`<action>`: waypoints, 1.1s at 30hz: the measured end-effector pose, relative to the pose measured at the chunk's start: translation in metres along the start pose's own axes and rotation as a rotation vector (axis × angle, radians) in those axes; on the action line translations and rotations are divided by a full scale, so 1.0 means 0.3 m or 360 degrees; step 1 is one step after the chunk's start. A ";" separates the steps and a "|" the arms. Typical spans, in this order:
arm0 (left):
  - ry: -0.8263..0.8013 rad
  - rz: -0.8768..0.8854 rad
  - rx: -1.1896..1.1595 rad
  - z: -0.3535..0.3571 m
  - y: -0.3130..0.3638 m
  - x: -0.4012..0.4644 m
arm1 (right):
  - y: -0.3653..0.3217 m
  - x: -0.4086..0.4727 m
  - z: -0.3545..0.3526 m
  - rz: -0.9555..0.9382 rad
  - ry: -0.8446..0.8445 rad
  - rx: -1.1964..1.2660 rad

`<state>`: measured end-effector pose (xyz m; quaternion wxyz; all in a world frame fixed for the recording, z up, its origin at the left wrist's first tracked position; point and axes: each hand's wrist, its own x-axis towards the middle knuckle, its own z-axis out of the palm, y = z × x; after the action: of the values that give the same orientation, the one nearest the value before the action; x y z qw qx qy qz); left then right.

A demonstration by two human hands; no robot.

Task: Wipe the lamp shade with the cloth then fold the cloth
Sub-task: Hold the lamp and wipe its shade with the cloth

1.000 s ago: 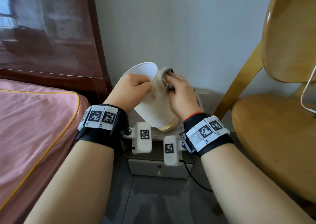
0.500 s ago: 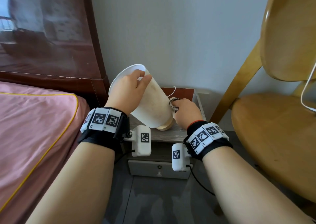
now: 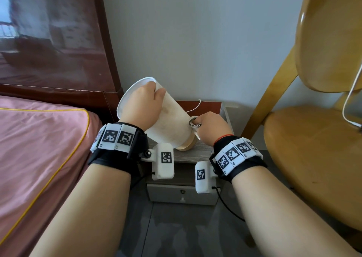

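Observation:
A small lamp with a white shade (image 3: 172, 123) and a round wooden base (image 3: 187, 146) stands tilted to the left on the nightstand (image 3: 197, 155). My left hand (image 3: 141, 106) grips the shade at its upper rim, fingers over the edge. My right hand (image 3: 210, 127) is closed around a bunched cloth (image 3: 194, 124), pale with a dark speckled edge, and presses it against the shade's lower right side near the base. Most of the cloth is hidden inside my fist.
A bed with a pink cover (image 3: 39, 149) and a dark glossy headboard (image 3: 52, 41) lies on the left. A wooden chair (image 3: 313, 149) stands on the right. A thin white cord (image 3: 195, 106) trails behind the lamp. The nightstand's drawer (image 3: 182, 195) faces me, grey floor below.
My right hand slid the cloth down the shade from near the top to its lower right side. My left hand moved up to the rim, and the lamp tilted further left.

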<state>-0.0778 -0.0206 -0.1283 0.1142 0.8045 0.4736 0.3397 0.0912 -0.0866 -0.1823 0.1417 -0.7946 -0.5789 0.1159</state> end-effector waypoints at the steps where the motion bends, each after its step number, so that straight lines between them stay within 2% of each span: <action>1: -0.0020 0.0024 0.0006 0.001 0.001 0.000 | -0.001 -0.001 0.001 -0.0002 -0.0029 -0.0027; 6: -0.0102 0.0109 -0.0041 -0.008 -0.008 -0.007 | 0.002 -0.007 0.020 0.0081 -0.0124 -0.0022; 10: -0.0142 0.0179 -0.0084 -0.011 -0.011 -0.016 | 0.013 0.013 0.013 0.0170 -0.0066 0.0226; 14: -0.0178 0.0229 -0.0090 -0.012 -0.006 -0.012 | -0.002 0.012 -0.015 0.0135 0.0348 0.0737; 17: -0.0180 0.0275 -0.0069 -0.010 0.007 -0.013 | -0.037 0.007 -0.060 -0.0075 0.0726 0.1090; 19: -0.0181 0.0303 -0.0074 -0.006 0.013 -0.018 | -0.060 0.012 -0.090 -0.0190 0.0828 0.1255; 26: -0.0217 0.0347 -0.0109 0.001 0.032 -0.028 | -0.108 -0.009 -0.008 -0.0553 0.0852 0.1050; 30: -0.0239 0.0298 -0.0106 -0.010 0.024 -0.032 | -0.033 -0.012 0.069 -0.0320 0.0684 0.0989; 33: -0.0281 0.0289 -0.0127 -0.013 0.028 -0.037 | 0.037 -0.008 0.114 -0.0115 0.0490 0.0526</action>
<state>-0.0781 -0.0348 -0.1260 0.1563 0.8656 0.3731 0.2951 0.0884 -0.0888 -0.2183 0.3608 -0.7476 -0.5516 0.0814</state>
